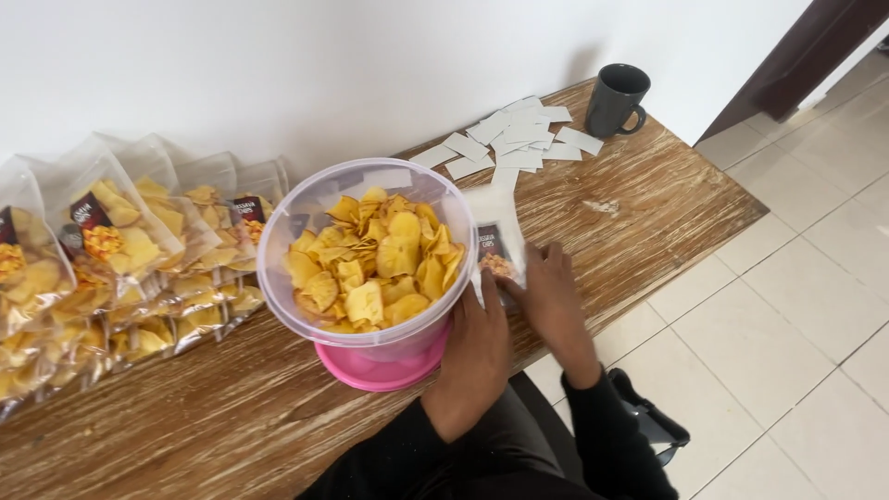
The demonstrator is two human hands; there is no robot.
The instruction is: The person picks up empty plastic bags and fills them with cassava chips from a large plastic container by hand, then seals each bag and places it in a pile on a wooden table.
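Note:
A clear plastic tub (pixel 278 243) full of yellow chips (pixel 375 261) stands on a pink lid (pixel 375 370) on the wooden table (pixel 648 199). My left hand (pixel 474 356) rests against the tub's right side. Just right of the tub, my right hand (pixel 553 298) presses on a clear empty bag (pixel 498 243) with a dark label, lying flat on the table.
Several filled, sealed bags of chips (pixel 120 259) lean against the white wall at the left. A pile of small white paper labels (pixel 514 139) and a dark grey mug (pixel 616 97) sit at the table's far end. Tiled floor lies to the right.

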